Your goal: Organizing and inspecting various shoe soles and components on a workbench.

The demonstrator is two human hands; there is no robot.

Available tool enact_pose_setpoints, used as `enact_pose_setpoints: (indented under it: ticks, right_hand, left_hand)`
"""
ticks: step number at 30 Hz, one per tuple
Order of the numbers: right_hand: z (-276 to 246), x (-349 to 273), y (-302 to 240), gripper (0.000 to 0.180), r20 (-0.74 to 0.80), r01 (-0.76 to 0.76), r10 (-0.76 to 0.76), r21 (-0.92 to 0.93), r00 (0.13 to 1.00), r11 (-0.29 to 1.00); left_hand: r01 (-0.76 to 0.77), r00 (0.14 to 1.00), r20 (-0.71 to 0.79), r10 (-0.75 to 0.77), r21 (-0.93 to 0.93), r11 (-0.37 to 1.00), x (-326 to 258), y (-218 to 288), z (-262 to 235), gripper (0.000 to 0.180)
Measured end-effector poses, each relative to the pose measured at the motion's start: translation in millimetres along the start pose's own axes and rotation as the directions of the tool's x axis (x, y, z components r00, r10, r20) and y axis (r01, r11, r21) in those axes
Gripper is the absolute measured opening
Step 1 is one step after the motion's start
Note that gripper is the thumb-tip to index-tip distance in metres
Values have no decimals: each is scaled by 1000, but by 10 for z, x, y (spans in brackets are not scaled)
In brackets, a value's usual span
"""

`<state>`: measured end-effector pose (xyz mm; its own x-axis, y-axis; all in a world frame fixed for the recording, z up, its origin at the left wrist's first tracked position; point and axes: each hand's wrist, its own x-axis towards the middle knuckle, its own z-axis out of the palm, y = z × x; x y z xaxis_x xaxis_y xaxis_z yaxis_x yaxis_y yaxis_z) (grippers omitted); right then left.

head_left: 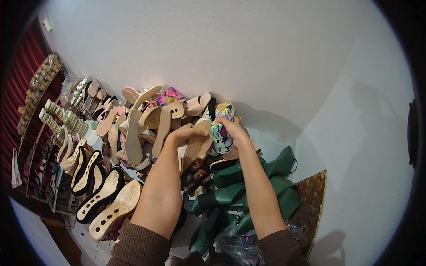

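Note:
My left hand (185,132) is closed around a tan shoe sole (197,147), thumb across its face. Right beside it, my right hand (235,131) grips a platform sandal (221,141) covered in a multicoloured print, the thumb on the print and the other fingers mostly hidden behind. The two pieces are close together over the right end of a shoe pile. A beige sandal (198,105) with a wide strap lies just beyond them. Left of my left hand, a pale sole (133,138) and a tan sole (162,133) lean among other footwear.
Green shoe lasts (230,175) are heaped under my right forearm, with clear plastic (239,244) nearer me. Black-edged soles with holes (101,195) line the left. A worn brown board (310,208) leans by the right wall. Stacked striped soles (66,119) and a shelf (37,104) stand farther left.

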<state>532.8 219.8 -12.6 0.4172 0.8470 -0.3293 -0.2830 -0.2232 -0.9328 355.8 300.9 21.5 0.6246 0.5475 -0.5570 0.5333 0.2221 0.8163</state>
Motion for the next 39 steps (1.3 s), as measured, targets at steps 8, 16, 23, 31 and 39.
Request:
enact_pose_setpoints:
  ticks: [8,16,23,31,39]
  right_hand:
    - [-403,-552,-509,87,89,-33,34,-21,995,999]
    - [-873,-624,-219,29,-27,-23,29,206,999,978]
    - [-921,-1176,-157,56,-12,85,-85,282,996,956]
    - [-1069,-1840,-509,79,-115,170,-142,296,983,940]
    - [-777,-2533,-238,74,-82,228,-212,379,974,897]
  left_hand:
    - [11,988,-155,10,133,991,-180,345,193,88]
    - [-60,998,5,60,177,982,-362,742,815,54]
    - [-527,763,-260,592,280,802,-353,463,1222,67]
    - [-482,562,-220,797,697,532,-1171,752,1621,59]
    - [-274,697,-306,649,723,635,-1573,244,1843,66]
